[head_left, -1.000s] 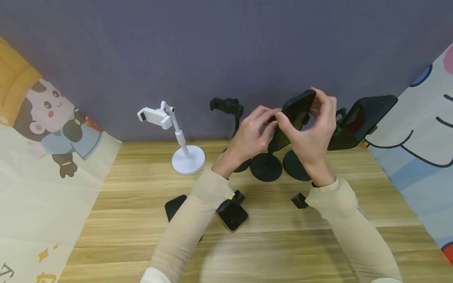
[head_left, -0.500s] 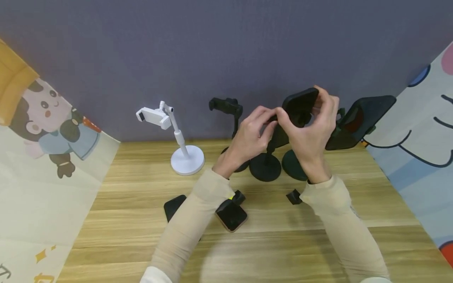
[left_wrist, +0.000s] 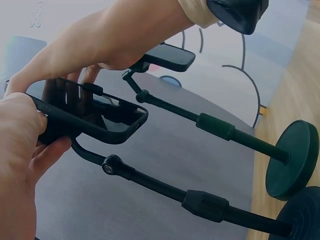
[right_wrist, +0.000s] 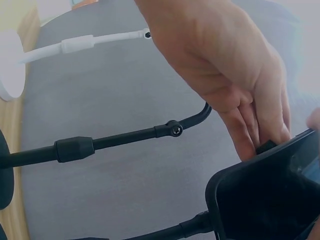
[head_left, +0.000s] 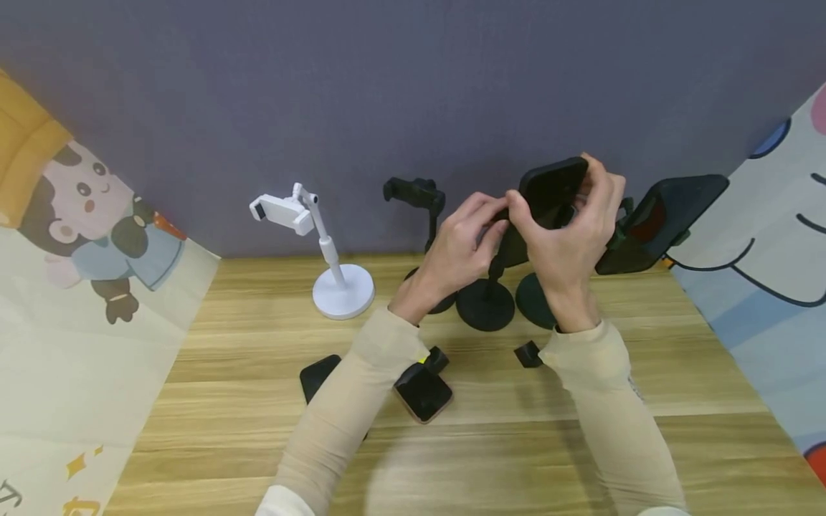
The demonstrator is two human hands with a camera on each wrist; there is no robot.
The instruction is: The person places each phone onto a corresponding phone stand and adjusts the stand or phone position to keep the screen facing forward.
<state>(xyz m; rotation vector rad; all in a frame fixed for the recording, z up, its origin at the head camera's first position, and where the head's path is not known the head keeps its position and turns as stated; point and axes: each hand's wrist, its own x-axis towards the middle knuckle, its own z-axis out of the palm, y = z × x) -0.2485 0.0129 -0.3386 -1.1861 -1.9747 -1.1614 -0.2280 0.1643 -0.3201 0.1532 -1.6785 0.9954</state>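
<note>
A black phone (head_left: 553, 188) sits at the head of a black stand (head_left: 485, 305), its screen side reflective in the left wrist view. My right hand (head_left: 571, 247) grips it, thumb on the left edge and fingers round the right edge. On its left, my left hand (head_left: 452, 251) pinches the dark holder by the phone's edge; the exact grip is partly hidden. In the right wrist view, the left hand (right_wrist: 225, 70) has its fingertips on a small black part beside the phone (right_wrist: 260, 195).
To the left stand a white phone stand (head_left: 343, 292) and another black one (head_left: 413, 192). A green stand (head_left: 534, 301) at the right carries a dark phone (head_left: 665, 222). Two phones (head_left: 317, 374) (head_left: 424, 394) lie on the wooden table, partly covered by the left arm. A grey wall rises behind.
The phone has tilted and its upper end has shifted slightly right and up, along with the right hand's fingers. The right wrist has moved a little left. My left hand has barely moved.
</note>
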